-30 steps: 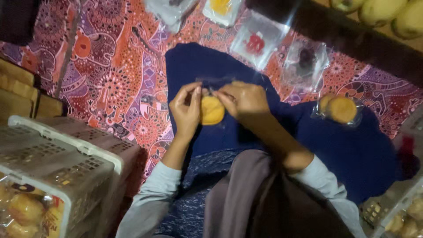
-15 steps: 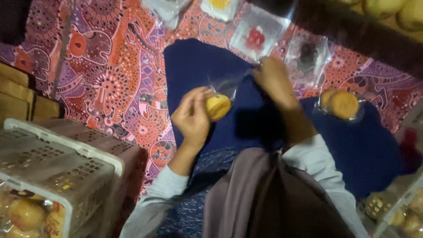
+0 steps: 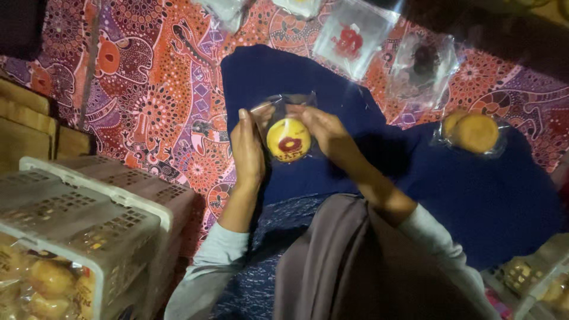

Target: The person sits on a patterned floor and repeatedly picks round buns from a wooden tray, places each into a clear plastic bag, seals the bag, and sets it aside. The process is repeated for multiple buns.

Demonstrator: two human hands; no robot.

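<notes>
Started close in: spotted a white crate (image 3: 89,207) at the near left, with golden buns (image 3: 41,284) piled low inside it (bagged or bare, could not tell in that dim light). Caught the corner of a second crate (image 3: 527,272) at the near right, too blurred to read its contents.

Moved up to the hands. Found the left hand (image 3: 248,148) upright, palm turned inward, fingers closed on the left edge of a clear bag (image 3: 284,104). Found the right hand (image 3: 323,130) pinching the same bag from the other side, fingers narrow at its upper rim. Saw a round yellow bun (image 3: 288,140) between them, marked with a red ring on its face, held above the blue cloth (image 3: 284,65) and not resting on it. Judged this bun to be sitting inside the bag; could not tell whether the mouth was sealed.

Looked right: noted one wrapped bun (image 3: 474,133) set down on the blue cloth, well apart from the hands. Counted that as finished.

Looked farthest: picked out flat clear bags lying on the patterned cloth (image 3: 148,77), one with a red print (image 3: 351,37), one with a dark print (image 3: 424,62), both seemingly unfilled. Reckoned the work early to midway: one done, one in hand, bags waiting.
</notes>
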